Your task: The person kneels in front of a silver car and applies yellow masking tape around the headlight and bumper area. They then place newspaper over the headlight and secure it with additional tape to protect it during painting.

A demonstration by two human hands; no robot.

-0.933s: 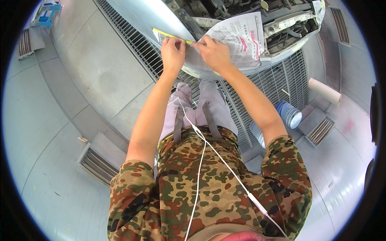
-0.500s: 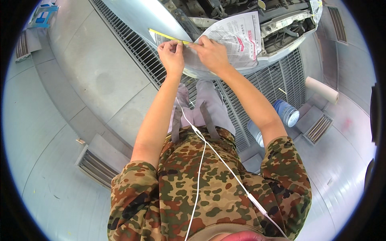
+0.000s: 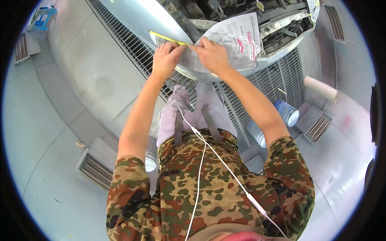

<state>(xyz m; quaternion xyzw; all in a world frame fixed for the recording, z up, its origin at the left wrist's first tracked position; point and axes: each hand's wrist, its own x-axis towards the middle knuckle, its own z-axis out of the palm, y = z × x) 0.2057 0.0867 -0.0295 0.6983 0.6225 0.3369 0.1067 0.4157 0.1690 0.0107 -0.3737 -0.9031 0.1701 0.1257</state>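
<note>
A strip of yellow masking tape [image 3: 165, 38] runs along the upper edge of a printed newspaper sheet [image 3: 235, 34] laid over the front corner of a car with a pale blue fender [image 3: 140, 14]. My left hand [image 3: 165, 60] is closed, its thumb and fingertips pressed together at the tape. Close beside it, my right hand [image 3: 211, 56] is also closed, with thumb and index finger at the tape's right end and the paper's edge. The fingertips hide part of the tape. The right part of the sheet stands up, slightly curled.
The open engine bay [image 3: 225, 10] lies beyond the paper. Under the car runs a metal floor grating [image 3: 273, 84]. Blue buckets [image 3: 286, 112] and a paper roll [image 3: 321, 89] are to the right. A blue stool [image 3: 42, 18] stands far left. A white cable [image 3: 199, 134] hangs over my shirt.
My left hand has shifted slightly left, its fingers now lying along the tape. The left elbow has swung outward, uncovering a bucket beside my hip. The right hand stays nearly in place.
</note>
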